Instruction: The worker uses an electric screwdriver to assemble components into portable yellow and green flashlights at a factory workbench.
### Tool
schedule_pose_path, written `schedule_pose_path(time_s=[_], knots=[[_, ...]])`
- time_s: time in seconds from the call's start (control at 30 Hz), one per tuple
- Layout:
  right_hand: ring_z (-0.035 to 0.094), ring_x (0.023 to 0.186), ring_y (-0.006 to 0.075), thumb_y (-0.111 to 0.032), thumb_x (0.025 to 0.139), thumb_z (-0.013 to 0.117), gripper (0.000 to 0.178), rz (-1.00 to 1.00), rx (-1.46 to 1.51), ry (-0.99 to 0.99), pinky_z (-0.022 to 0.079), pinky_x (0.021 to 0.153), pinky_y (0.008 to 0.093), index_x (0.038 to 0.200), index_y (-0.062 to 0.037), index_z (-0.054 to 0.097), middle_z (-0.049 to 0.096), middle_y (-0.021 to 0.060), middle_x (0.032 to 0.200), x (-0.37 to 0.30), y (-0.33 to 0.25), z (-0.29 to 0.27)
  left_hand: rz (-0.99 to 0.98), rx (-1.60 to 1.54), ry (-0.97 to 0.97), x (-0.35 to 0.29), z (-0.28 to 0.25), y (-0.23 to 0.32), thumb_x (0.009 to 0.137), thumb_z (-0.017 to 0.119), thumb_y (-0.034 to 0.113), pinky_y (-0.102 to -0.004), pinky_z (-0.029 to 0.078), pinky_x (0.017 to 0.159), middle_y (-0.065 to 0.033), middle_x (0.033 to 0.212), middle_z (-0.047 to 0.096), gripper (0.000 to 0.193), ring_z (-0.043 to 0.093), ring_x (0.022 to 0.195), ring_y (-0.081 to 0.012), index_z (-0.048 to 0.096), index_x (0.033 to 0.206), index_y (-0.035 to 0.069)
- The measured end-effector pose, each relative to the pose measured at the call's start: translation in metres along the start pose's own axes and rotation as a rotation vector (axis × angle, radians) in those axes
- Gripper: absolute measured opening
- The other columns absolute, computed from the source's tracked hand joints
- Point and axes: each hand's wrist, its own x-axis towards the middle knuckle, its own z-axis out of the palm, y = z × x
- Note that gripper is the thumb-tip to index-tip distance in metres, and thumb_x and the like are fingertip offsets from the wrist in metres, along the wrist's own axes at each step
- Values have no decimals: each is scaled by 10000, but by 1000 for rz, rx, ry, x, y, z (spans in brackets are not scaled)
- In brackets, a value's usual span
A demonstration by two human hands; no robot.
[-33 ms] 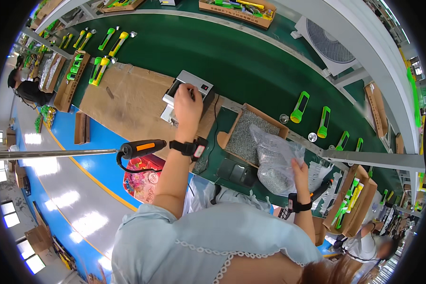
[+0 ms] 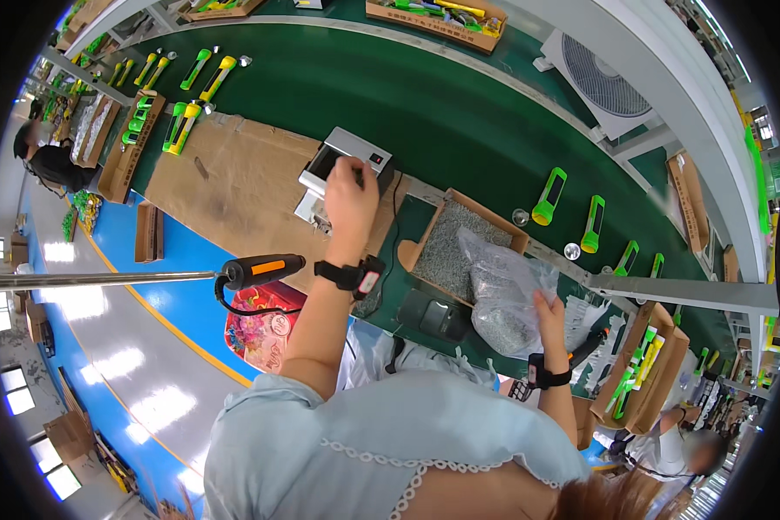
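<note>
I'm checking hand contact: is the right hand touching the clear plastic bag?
Touching. The head view shows the right hand gripping the clear plastic bag by its right side.

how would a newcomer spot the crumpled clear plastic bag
Start at the long green workbench. On its near side sits an open brown cardboard box of small grey pieces. The crumpled clear plastic bag overlaps that box's right part, with the person's right hand holding its edge; unlike the box, it is see-through.

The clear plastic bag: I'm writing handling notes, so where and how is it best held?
Probably pinch the clear plastic bag by its slack right edge, coming from the right, where the right hand is; the small grey pieces bulge lower down.
</note>
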Motion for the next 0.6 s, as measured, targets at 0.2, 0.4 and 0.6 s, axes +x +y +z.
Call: schedule_pose_path(time_s=[0.2,0.4,0.6], knots=[[465,533,71,-290,857,624,284,33,-195,0,360,475,236,945,-20,631,543,-17,642,-5,-13,-4,-51,-192,-448,-54,3,39,925,466,234,-521,431,545,-260,647,558,245,560,638,-454,523,815,23],[441,585,65,-299,870,584,310,90,-301,-24,355,518,240,932,2,631,522,-33,655,-5,-31,4,75,-195,-1049,-132,0,33,902,451,155,-490,438,652,-255,747,587,187,575,755,-430,536,841,0],[462,612,63,-242,889,556,265,-97,-222,14,372,538,246,939,9,626,542,-29,676,-16,-19,-3,115,-134,-1315,-169,2,44,789,609,151,-449,458,699,-222,790,610,183,590,776,-399,552,880,3]])
